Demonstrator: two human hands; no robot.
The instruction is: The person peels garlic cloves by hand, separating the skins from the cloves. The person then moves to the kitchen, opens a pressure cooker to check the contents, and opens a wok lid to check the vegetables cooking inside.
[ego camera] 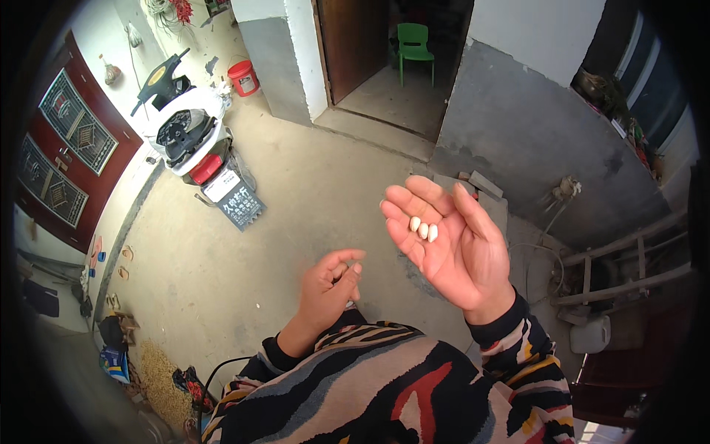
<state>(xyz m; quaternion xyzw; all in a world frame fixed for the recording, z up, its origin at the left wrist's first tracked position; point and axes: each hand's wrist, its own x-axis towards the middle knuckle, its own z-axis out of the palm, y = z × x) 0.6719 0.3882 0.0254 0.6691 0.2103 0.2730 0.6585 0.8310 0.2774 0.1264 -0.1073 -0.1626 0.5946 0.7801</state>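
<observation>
My right hand (452,250) is turned palm up and slightly cupped. Three small white oval pieces (424,230), too small to tell as seeds, nuts or garlic cloves, rest side by side at the base of its fingers. Lower and to the left, my left hand (331,286) hovers over the concrete floor, apart from the right one. Its index finger and thumb are bent with a gap between their tips. The other fingers curl under, partly hidden, and nothing shows in its grasp.
A scooter (188,133) stands at upper left near red double doors (72,144). Beyond the doorway is a green chair (415,47); a red bucket (243,77) sits by the wall. A wooden ladder (627,269) lies right, above a white jug (590,334). Pale grains (161,383) cover floor at lower left.
</observation>
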